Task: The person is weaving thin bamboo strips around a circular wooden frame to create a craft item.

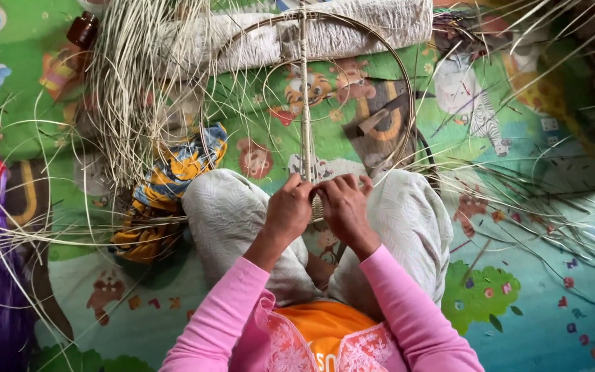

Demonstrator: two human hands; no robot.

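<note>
A round cane hoop (402, 83) with a straight centre rib (305, 103) stands on edge between my knees. My left hand (288, 211) and my right hand (344, 205) meet at the base of that rib, both closed on the rib and a small woven patch (317, 207) of cane strips. The fingers hide most of the weave. Pink sleeves cover my forearms.
A thick bundle of pale cane strips (129, 83) fans out at upper left. Loose strips (531, 200) trail across the colourful floor mat (538, 303) on the right. A yellow-blue patterned cloth (166, 186) lies beside my left knee. A brown bottle (82, 29) stands upper left.
</note>
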